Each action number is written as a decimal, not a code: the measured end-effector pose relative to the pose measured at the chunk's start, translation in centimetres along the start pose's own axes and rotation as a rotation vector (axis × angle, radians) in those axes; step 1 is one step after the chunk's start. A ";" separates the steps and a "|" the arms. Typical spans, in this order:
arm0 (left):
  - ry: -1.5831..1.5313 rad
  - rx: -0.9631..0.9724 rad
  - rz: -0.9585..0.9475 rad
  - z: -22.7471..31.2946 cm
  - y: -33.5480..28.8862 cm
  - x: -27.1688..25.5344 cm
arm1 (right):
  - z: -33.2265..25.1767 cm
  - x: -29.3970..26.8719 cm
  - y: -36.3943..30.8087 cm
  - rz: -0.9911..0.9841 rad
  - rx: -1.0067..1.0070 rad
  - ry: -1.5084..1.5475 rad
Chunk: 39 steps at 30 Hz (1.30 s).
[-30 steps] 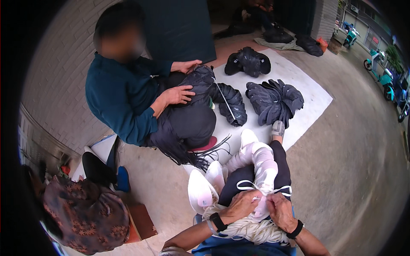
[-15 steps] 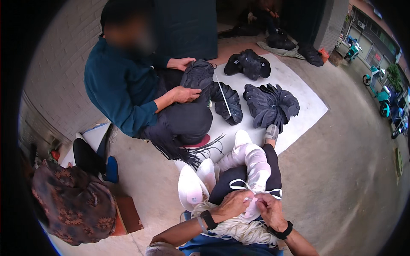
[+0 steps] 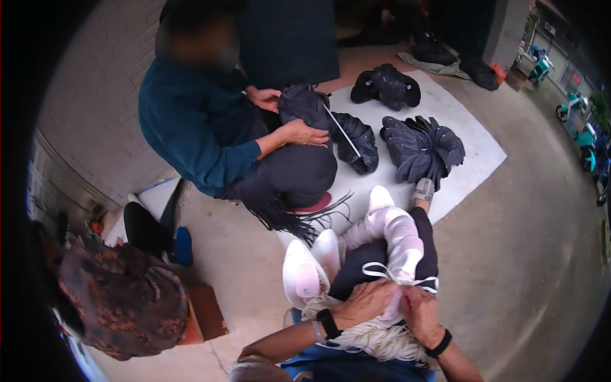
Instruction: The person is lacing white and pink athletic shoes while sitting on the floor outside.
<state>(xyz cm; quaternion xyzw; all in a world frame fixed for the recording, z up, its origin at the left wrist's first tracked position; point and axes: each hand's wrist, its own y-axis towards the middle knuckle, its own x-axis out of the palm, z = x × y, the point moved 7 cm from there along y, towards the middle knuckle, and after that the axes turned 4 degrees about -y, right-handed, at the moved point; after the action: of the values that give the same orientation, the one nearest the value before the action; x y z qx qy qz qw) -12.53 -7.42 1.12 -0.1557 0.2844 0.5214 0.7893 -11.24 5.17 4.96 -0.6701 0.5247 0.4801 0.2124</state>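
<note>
Left hand [image 3: 367,302]: palm turned down, fingers bent and nearly closed, pinching the white lace [image 3: 400,278]; a black wristband [image 3: 328,323] sits on this wrist.
Right hand [image 3: 422,315]: just beside the left, fingers curled in tightly on the same lace; exactly where the strand runs between the fingertips is too small to tell.
Pink-and-white shoe uppers [image 3: 404,242]: a nested, curving stack over the person's legs, its near end under the hands, its far end above the near part of the white sheet [image 3: 474,156]; the lace crosses the stack, a loop standing out on the left.
White shoe uppers [image 3: 299,274]: a separate pair left of the stack, soles outward.
Loose white laces [image 3: 388,340]: heaped on the lap, below both wrists.
Black upper bundles: one [image 3: 386,87] near the sheet's far corner, a fanned one [image 3: 423,149] toward its right edge, a third [image 3: 356,145] beside the co-worker's knee.
Co-worker [image 3: 197,134]: in a dark teal top, at the sheet's left edge, both hands on black uppers [image 3: 304,105]; black laces [image 3: 286,219] hang off the lap.
Brown box [image 3: 209,311]: on the concrete floor at left, beside another person in leaf-patterned cloth [image 3: 121,299].
</note>
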 end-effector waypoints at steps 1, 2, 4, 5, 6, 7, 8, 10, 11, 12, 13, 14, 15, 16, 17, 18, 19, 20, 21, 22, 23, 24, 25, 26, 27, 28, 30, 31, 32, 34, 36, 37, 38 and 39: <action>-0.016 0.007 -0.018 0.2 0.0 -0.1 | 0.0 -0.2 0.0 -0.035 0.003 -0.018; 0.016 -0.004 -0.023 0.3 0.0 -0.2 | 0.0 0.0 0.0 -0.006 -0.042 -0.004; 0.050 -0.021 -0.052 0.5 -0.2 0.2 | 0.1 0.1 0.0 -0.005 -0.049 -0.037; 0.073 -0.037 -0.046 0.7 -0.2 0.1 | -0.3 0.0 0.1 -0.006 -0.069 -0.086; 0.099 -0.053 -0.035 0.8 -0.1 -0.1 | -0.8 -0.5 0.4 0.003 -0.077 -0.076; 0.109 -0.059 -0.051 0.7 0.0 0.0 | -0.7 -0.4 0.5 0.005 -0.065 -0.060; 0.097 -0.032 -0.021 0.8 0.1 -0.1 | -0.5 -0.3 0.4 0.015 -0.082 -0.067; 0.072 -0.011 -0.020 0.8 0.4 -0.3 | -0.7 -0.5 0.8 0.033 -0.068 -0.059; 0.078 -0.014 -0.038 0.8 0.4 -0.2 | -0.7 -0.7 0.7 0.035 -0.052 -0.048; 0.073 -0.008 -0.041 0.9 0.5 -0.2 | -0.6 -0.7 0.7 0.015 -0.049 -0.049; 0.067 -0.002 -0.043 0.9 0.7 -0.2 | -0.6 -0.8 0.7 -0.004 -0.047 -0.051; 0.088 -0.004 -0.063 0.8 0.7 0.1 | -0.8 -1.0 0.8 -0.032 -0.056 -0.069; 0.094 -0.004 -0.076 0.8 0.6 0.4 | -0.7 -0.9 0.7 -0.028 -0.045 -0.060; 0.142 0.009 -0.055 0.9 0.5 0.5 | -0.4 -0.7 0.5 -0.043 -0.040 -0.039; 0.189 0.022 -0.033 0.9 0.4 0.5 | -0.2 -0.4 0.3 -0.058 -0.036 -0.017; 0.213 0.057 -0.028 1.0 0.4 0.7 | 0.1 -0.3 0.2 -0.058 -0.027 -0.011; 0.215 0.055 -0.038 0.8 0.4 0.8 | 0.3 -0.4 0.1 -0.044 -0.021 0.007; 0.214 0.072 -0.023 1.0 0.4 0.5 | 0.4 -0.4 0.1 -0.030 -0.016 0.024; 0.210 0.088 -0.007 1.3 0.4 0.4 | 0.5 -0.4 0.1 -0.034 -0.009 0.027; 0.208 0.085 -0.014 1.5 0.5 0.2 | 0.6 -0.4 0.3 -0.053 -0.013 0.020; 0.198 0.049 -0.055 1.5 0.6 0.1 | 0.6 -0.3 0.3 -0.072 -0.018 0.013; 0.188 0.013 -0.096 1.4 0.7 0.2 | 0.5 -0.2 0.3 -0.075 -0.014 0.015; 0.186 0.011 -0.099 1.3 0.7 0.2 | 0.3 0.1 0.2 -0.092 -0.037 -0.005; 0.172 0.025 -0.082 1.2 0.8 0.1 | 0.1 0.3 0.1 -0.108 -0.061 -0.026; 0.156 0.039 -0.063 1.3 0.9 0.0 | 0.2 0.5 0.1 -0.111 -0.059 -0.027; 0.153 0.039 -0.064 1.3 1.0 0.0 | 0.1 0.4 0.0 -0.082 -0.083 -0.006; 0.171 0.068 -0.027 1.6 1.1 -0.2 | -0.1 0.2 -0.1 -0.055 -0.106 0.014; 0.169 0.067 -0.028 1.6 1.1 -0.2 | -0.2 0.2 -0.1 -0.051 -0.102 0.005; 0.209 0.075 -0.044 1.7 1.1 0.0 | -0.4 0.1 -0.1 -0.047 -0.099 -0.004; 0.247 0.080 -0.060 1.7 1.0 0.3 | -0.4 -0.2 0.3 -0.065 -0.040 0.023; 0.318 0.107 -0.059 1.8 0.9 0.6 | -0.1 -0.2 0.2 -0.080 0.017 0.048; 0.318 0.108 -0.058 1.4 0.8 0.9 | 0.0 0.0 0.2 -0.080 0.001 0.051; 0.339 0.160 -0.020 1.2 0.4 1.1 | -0.1 0.1 0.1 -0.079 -0.015 0.053; 0.358 0.213 0.017 1.5 0.4 1.0 | 0.0 0.1 0.1 -0.081 -0.014 0.051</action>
<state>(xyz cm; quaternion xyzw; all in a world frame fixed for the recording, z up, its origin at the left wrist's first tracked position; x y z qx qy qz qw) -12.17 -5.71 1.68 -0.1592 0.4750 0.4591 0.7337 -11.35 5.08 4.95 -0.7042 0.4992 0.4575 0.2134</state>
